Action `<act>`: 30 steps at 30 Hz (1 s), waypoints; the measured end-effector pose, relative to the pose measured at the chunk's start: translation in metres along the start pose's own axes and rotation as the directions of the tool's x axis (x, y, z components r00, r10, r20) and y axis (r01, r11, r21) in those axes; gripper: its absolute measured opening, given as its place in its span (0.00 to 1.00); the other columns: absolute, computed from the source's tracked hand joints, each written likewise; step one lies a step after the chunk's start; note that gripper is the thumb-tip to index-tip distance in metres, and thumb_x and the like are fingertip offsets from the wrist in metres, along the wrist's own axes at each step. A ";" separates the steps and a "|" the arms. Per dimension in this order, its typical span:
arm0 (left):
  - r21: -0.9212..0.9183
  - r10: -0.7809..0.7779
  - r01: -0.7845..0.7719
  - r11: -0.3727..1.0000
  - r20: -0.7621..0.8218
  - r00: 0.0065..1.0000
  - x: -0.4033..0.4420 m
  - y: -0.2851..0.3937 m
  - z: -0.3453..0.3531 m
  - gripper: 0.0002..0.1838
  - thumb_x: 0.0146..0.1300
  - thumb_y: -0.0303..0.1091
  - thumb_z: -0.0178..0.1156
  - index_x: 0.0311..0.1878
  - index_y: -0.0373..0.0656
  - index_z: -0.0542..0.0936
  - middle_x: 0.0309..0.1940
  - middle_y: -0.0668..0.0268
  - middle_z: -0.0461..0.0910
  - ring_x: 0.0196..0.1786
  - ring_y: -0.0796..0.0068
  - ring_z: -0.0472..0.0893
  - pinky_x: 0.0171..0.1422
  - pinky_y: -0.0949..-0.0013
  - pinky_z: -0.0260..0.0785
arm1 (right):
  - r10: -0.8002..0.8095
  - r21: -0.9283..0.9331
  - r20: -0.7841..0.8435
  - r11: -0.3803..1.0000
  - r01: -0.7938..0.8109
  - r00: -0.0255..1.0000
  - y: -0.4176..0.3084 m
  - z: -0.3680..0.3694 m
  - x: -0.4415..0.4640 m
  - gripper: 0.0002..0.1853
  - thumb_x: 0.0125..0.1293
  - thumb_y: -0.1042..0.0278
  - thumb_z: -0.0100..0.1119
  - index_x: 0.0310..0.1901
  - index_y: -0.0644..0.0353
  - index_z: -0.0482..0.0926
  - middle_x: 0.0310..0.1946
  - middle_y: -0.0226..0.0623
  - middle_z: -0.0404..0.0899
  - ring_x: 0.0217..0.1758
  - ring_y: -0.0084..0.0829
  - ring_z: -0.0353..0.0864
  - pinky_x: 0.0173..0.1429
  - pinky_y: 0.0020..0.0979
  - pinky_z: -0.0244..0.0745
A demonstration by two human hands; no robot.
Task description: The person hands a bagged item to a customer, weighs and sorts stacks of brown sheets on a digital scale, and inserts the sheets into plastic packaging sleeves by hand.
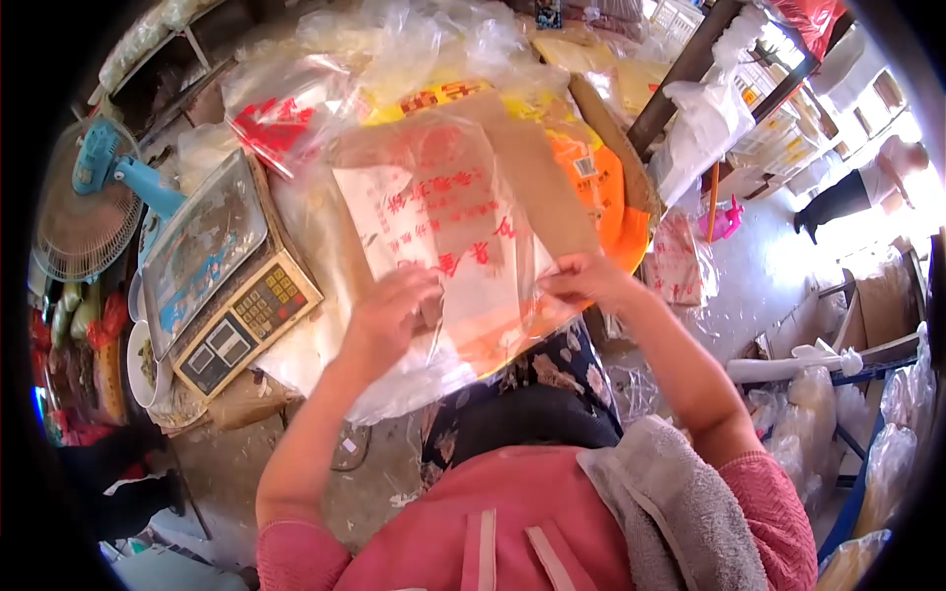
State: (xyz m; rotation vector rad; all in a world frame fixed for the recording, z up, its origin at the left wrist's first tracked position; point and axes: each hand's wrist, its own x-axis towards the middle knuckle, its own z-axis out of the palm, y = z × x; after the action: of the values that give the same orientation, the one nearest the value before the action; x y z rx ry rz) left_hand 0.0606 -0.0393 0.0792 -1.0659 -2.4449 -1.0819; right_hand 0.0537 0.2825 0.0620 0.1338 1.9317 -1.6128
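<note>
In the head view a clear plastic bag with red printing lies flat in front of me, over brown cardboard and a yellow and orange printed sheet. My left hand is at the bag's lower left part, its fingers bent and blurred; whether they grip the film is unclear. My right hand pinches the bag's lower right edge between thumb and fingers.
A weighing scale stands at the left, beside a blue fan and a white bowl. Plastic film is heaped behind. A person is at the far right, and dark-clothed legs show lower left.
</note>
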 end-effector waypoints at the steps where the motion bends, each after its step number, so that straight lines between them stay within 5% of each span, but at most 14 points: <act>1: -0.028 -0.010 0.009 1.000 -0.012 1.000 0.001 0.003 0.009 0.15 0.50 0.17 0.57 0.42 0.39 0.79 0.48 0.59 0.79 0.56 0.58 0.75 0.58 0.61 0.70 | -0.065 -0.062 0.004 0.996 0.065 0.998 0.006 -0.001 0.007 0.10 0.60 0.64 0.62 0.39 0.62 0.80 0.25 0.25 0.76 0.29 0.14 0.73 0.29 0.19 0.67; 5: -0.083 -0.060 0.060 0.995 0.004 0.998 0.006 0.037 0.044 0.14 0.54 0.24 0.60 0.46 0.36 0.77 0.48 0.55 0.77 0.54 0.56 0.75 0.59 0.60 0.68 | -0.147 -0.363 -0.097 0.926 0.102 0.984 0.011 0.016 0.003 0.12 0.64 0.60 0.59 0.33 0.62 0.79 0.22 0.23 0.74 0.23 0.14 0.70 0.27 0.20 0.66; 7: -0.078 -0.075 0.074 0.994 -0.009 0.997 0.014 0.052 0.059 0.13 0.54 0.32 0.63 0.42 0.37 0.77 0.47 0.55 0.76 0.52 0.54 0.75 0.57 0.59 0.68 | -0.182 -0.217 -0.059 0.962 0.165 0.982 0.014 0.021 0.002 0.12 0.65 0.61 0.58 0.34 0.63 0.78 0.24 0.25 0.75 0.23 0.14 0.71 0.28 0.20 0.68; 12: 0.085 -0.065 0.068 0.994 -0.045 0.997 0.027 0.063 0.074 0.17 0.51 0.33 0.65 0.44 0.38 0.75 0.36 0.58 0.75 0.42 0.55 0.76 0.51 0.59 0.68 | -0.333 -0.039 -0.040 0.943 0.332 0.942 -0.007 0.032 -0.009 0.09 0.65 0.66 0.56 0.36 0.65 0.75 0.23 0.28 0.76 0.25 0.16 0.72 0.29 0.21 0.68; 15: 0.168 0.016 0.035 0.985 -0.291 0.957 0.022 0.090 0.055 0.15 0.52 0.31 0.63 0.43 0.40 0.75 0.33 0.60 0.75 0.38 0.57 0.76 0.50 0.59 0.68 | -0.268 0.133 -0.074 0.952 0.276 0.960 -0.025 0.026 -0.016 0.11 0.67 0.63 0.54 0.39 0.64 0.74 0.28 0.32 0.77 0.30 0.21 0.79 0.36 0.23 0.77; 17: -0.054 0.213 -0.216 0.975 -0.065 0.975 0.007 0.111 0.048 0.14 0.52 0.28 0.61 0.44 0.42 0.76 0.31 0.61 0.76 0.35 0.60 0.78 0.48 0.61 0.70 | -0.198 0.405 -0.106 0.887 0.224 0.974 -0.037 0.027 -0.018 0.11 0.67 0.61 0.54 0.38 0.62 0.74 0.28 0.32 0.77 0.30 0.24 0.79 0.38 0.26 0.78; 19: -0.092 0.132 -0.128 0.987 0.037 0.991 -0.004 0.119 0.071 0.21 0.53 0.29 0.62 0.52 0.39 0.74 0.36 0.57 0.79 0.38 0.64 0.81 0.46 0.66 0.74 | -0.187 0.605 -0.088 0.771 0.201 0.978 -0.044 0.030 -0.019 0.12 0.67 0.60 0.54 0.38 0.61 0.74 0.28 0.31 0.77 0.31 0.25 0.80 0.39 0.28 0.79; 20: -0.303 -0.202 0.218 0.928 0.082 0.976 -0.003 0.117 0.078 0.21 0.54 0.30 0.62 0.52 0.38 0.73 0.38 0.57 0.79 0.40 0.64 0.80 0.48 0.66 0.73 | -0.215 0.676 -0.069 0.708 0.205 0.974 -0.045 0.033 -0.020 0.12 0.67 0.59 0.54 0.38 0.60 0.74 0.28 0.31 0.77 0.31 0.26 0.80 0.40 0.29 0.79; 21: -0.473 -0.493 0.519 0.712 0.191 0.849 -0.001 0.113 0.083 0.21 0.55 0.32 0.62 0.52 0.37 0.73 0.39 0.57 0.80 0.43 0.64 0.80 0.49 0.66 0.73 | -0.246 0.740 -0.053 0.641 0.204 0.968 -0.045 0.037 -0.021 0.12 0.67 0.58 0.54 0.38 0.60 0.73 0.28 0.30 0.77 0.31 0.26 0.80 0.40 0.30 0.79; 22: -0.706 -0.617 0.543 0.455 0.189 0.764 -0.012 0.085 0.096 0.21 0.57 0.32 0.60 0.53 0.37 0.72 0.42 0.57 0.79 0.45 0.64 0.79 0.51 0.65 0.72 | -0.253 0.738 -0.035 0.646 0.195 0.967 -0.045 0.043 -0.023 0.11 0.67 0.60 0.54 0.38 0.60 0.74 0.31 0.31 0.79 0.34 0.26 0.81 0.42 0.31 0.79; 23: -0.867 -0.715 0.474 0.154 0.234 0.658 -0.022 0.061 0.106 0.21 0.59 0.33 0.59 0.54 0.36 0.71 0.44 0.57 0.79 0.47 0.63 0.79 0.54 0.64 0.72 | -0.226 0.694 -0.015 0.699 0.173 0.974 -0.045 0.050 -0.026 0.10 0.67 0.61 0.54 0.39 0.60 0.74 0.33 0.32 0.79 0.35 0.27 0.81 0.42 0.31 0.79; 24: -0.979 -0.738 0.199 -0.035 0.159 0.656 0.010 0.072 0.084 0.19 0.62 0.34 0.56 0.54 0.38 0.71 0.48 0.57 0.76 0.48 0.64 0.79 0.57 0.62 0.70 | -0.200 0.647 0.003 0.748 0.150 0.980 -0.045 0.059 -0.030 0.10 0.67 0.62 0.54 0.39 0.60 0.74 0.35 0.34 0.79 0.36 0.27 0.82 0.41 0.30 0.79; 30: -0.987 -0.853 0.094 -0.134 0.163 0.496 0.024 0.019 0.072 0.23 0.67 0.44 0.51 0.59 0.41 0.66 0.53 0.59 0.73 0.51 0.62 0.77 0.54 0.61 0.73 | -0.346 0.383 0.157 0.885 0.265 0.925 -0.028 0.079 -0.006 0.12 0.68 0.62 0.53 0.45 0.62 0.74 0.38 0.35 0.81 0.40 0.27 0.82 0.46 0.30 0.78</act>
State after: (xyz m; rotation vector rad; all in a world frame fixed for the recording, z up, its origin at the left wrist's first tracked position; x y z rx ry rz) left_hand 0.0616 0.0337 0.0517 0.4970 -1.1930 -2.9847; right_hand 0.0765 0.2049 0.0833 -0.2143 1.5297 -2.0837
